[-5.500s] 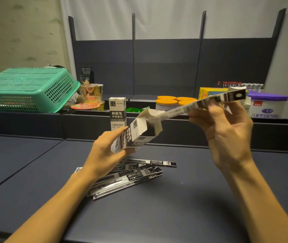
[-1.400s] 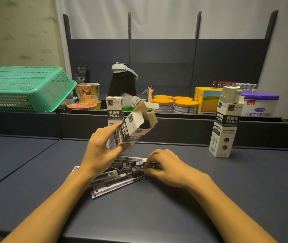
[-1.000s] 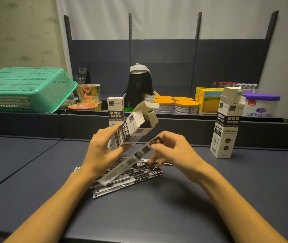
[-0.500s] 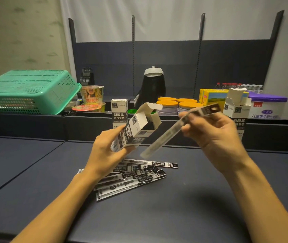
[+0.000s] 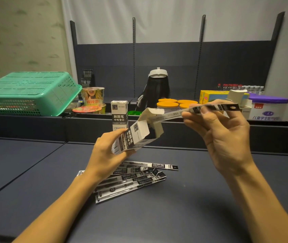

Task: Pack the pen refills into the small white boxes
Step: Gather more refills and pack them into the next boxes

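Half a second ago the packed refill [image 5: 210, 108] hung slanted in the air between the hands; now it lies almost flat, and its pale end reaches the open top of the held box [image 5: 134, 135]. Whether that end is inside yet, I cannot tell. The right hand [image 5: 224, 135] is higher and further right than before. It pinches the dark end of the refill with thumb and fingers. The left hand [image 5: 108, 153] has hardly moved. Its fingers wrap around the bottom of the box, which tilts with its open flaps toward the right.

Only one view, from the head.

Counting: two hands. Three small white boxes: the held one, a closed one [image 5: 119, 114] standing behind it by the ledge, and one with its flap up [image 5: 236, 99], partly hidden behind the right hand. One refill is in the hand. A pile of refills [image 5: 134, 179] lies on the dark table [image 5: 174, 216] under the left hand; about six, but they overlap, so I cannot be sure.

On the ledge at the back: one green basket [image 5: 29, 92], two noodle cups [image 5: 92, 96], three tubs with orange lids [image 5: 167, 104], one yellow box [image 5: 215, 96], one tub with a purple lid [image 5: 268, 106], and a row of little bottles [image 5: 239, 87]. One person [image 5: 157, 92] with long dark hair and a white headband is behind the ledge.
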A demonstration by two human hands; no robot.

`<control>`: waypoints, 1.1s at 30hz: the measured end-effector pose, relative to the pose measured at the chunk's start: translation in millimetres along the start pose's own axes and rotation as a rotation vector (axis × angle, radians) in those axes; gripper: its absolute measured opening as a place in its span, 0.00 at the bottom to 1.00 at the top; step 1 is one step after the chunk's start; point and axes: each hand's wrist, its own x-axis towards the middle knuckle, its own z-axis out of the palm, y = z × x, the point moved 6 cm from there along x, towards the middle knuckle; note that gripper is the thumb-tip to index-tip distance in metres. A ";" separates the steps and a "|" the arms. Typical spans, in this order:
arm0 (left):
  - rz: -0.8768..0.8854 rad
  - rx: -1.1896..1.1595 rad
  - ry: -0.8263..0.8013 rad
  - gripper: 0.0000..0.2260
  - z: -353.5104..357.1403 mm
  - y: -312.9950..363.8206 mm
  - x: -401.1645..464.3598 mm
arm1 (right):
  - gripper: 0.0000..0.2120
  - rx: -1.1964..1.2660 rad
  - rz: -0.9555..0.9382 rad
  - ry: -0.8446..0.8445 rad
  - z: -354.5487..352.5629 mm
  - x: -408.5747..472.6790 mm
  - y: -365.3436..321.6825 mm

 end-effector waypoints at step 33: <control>0.009 0.018 -0.032 0.28 2.3 2.3 -1.4 | 0.05 -0.175 -0.151 -0.100 11.1 -5.1 4.1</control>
